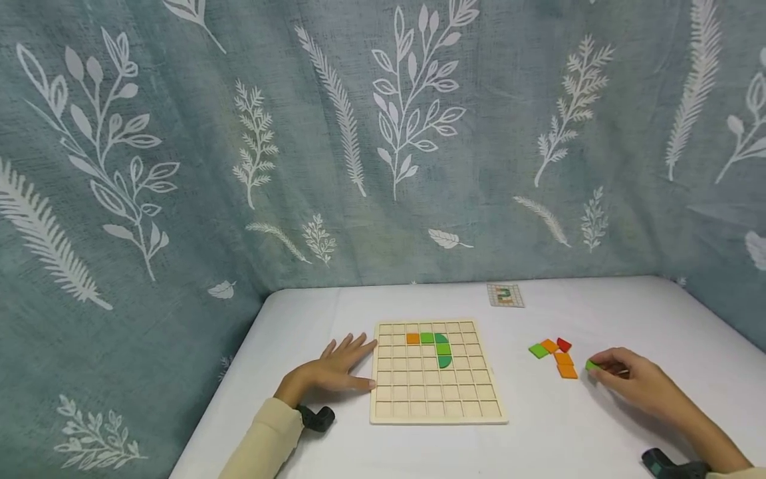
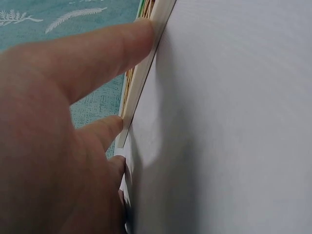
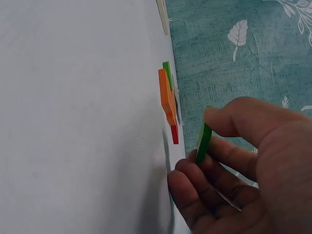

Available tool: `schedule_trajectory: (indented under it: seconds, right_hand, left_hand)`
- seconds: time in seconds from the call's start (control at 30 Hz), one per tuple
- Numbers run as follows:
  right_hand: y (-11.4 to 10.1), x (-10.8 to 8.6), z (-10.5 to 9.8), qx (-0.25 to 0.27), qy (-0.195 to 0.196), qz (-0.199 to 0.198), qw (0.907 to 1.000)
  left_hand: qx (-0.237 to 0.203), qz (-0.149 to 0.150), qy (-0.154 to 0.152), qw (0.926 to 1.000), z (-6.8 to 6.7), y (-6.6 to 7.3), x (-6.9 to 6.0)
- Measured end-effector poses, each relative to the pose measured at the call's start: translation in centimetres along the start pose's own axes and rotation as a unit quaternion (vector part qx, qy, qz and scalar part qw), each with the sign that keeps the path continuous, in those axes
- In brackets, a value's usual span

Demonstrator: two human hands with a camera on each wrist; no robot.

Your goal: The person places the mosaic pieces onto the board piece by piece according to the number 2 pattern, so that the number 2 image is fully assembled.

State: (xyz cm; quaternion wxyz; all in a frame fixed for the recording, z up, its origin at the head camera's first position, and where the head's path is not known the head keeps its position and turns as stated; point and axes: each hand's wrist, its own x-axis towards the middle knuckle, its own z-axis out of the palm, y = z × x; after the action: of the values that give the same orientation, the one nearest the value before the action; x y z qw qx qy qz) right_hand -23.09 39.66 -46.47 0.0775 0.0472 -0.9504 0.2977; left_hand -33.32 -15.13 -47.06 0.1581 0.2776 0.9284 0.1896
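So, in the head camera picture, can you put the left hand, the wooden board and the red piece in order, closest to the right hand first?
1. Red piece: just left of the right hand.
2. Wooden board: farther left.
3. Left hand: farthest, at the board's left edge.

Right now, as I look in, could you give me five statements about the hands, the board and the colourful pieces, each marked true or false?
1. The right hand pinches a green tile. True.
2. The left hand grips a tile. False: it touches the edge of the board.
3. One orange tile sits on the board. True.
4. The red piece lies on the board. False: it lies on the table, right of the board.
5. A small card lies beyond the loose pieces. True.
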Motion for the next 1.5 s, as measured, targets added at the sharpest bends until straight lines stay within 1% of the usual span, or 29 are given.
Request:
schedule_trajectory:
  seconds: [0.1,0.17,0.23,0.3,0.4,0.53,0.63,0.77,0.87,0.97,1.1,1.2,1.33,1.5]
  right_hand:
    - [-1.1,0.3,0.2,0.007,0.013,-0.018,0.9997]
    - [-2.3,0.7,0.6,0.023,0.013,-0.033,0.9991]
    - [-3.9,1.2,1.0,0.050,-0.001,-0.044,0.9978]
    - [-5.8,1.7,1.4,0.077,-0.016,-0.059,0.9952]
    - [-8.4,2.7,2.1,0.104,-0.026,-0.095,0.9896]
    - [-11.2,4.2,4.2,0.104,-0.040,-0.161,0.9807]
    - [-12.7,5.3,6.1,0.096,-0.057,-0.205,0.9725]
    - [-14.2,6.6,7.8,0.099,-0.079,-0.239,0.9627]
    - [-15.1,7.4,8.5,0.104,-0.098,-0.250,0.9576]
    - [-15.7,8.2,9.0,0.104,-0.109,-0.255,0.9551]
    - [-16.1,9.0,9.6,0.093,-0.118,-0.252,0.9561]
    - [-16.3,9.4,10.1,0.081,-0.130,-0.256,0.9544]
    - [-16.9,9.8,10.5,0.073,-0.142,-0.268,0.9501]
    - [-17.7,9.9,11.0,0.072,-0.156,-0.261,0.9501]
  left_hand:
    - [0.000,-0.004,0.005,1.0000,-0.5,-0.3,-0.3]
    - [0.000,-0.014,0.008,0.9999,-0.8,-0.5,-0.5]
    - [0.003,-0.024,0.005,0.9997,-1.0,-0.8,-0.7]
    - [0.002,-0.027,0.003,0.9996,-1.0,-0.9,-0.8]
    - [-0.007,-0.018,0.000,0.9998,-0.8,-0.9,-0.6]
    - [-0.014,-0.014,-0.010,0.9998,-0.3,-0.8,-0.4]
    - [-0.007,-0.014,-0.013,0.9998,0.0,-0.8,-0.2]
    - [-0.004,-0.007,-0.008,0.9999,-0.3,-0.6,0.0]
    - [-0.005,-0.004,-0.010,0.9999,-0.7,-0.3,0.0]
    - [-0.005,-0.007,-0.010,0.9999,-0.9,-0.1,-0.1]
    - [-0.005,-0.008,-0.010,0.9999,-0.7,0.0,-0.2]
    - [-0.005,-0.006,-0.014,0.9999,-0.4,-0.1,-0.1]
    - [-0.007,-0.005,-0.010,0.9999,-0.2,0.0,0.0]
    - [-0.007,-0.009,-0.010,0.9999,-0.3,0.2,0.0]
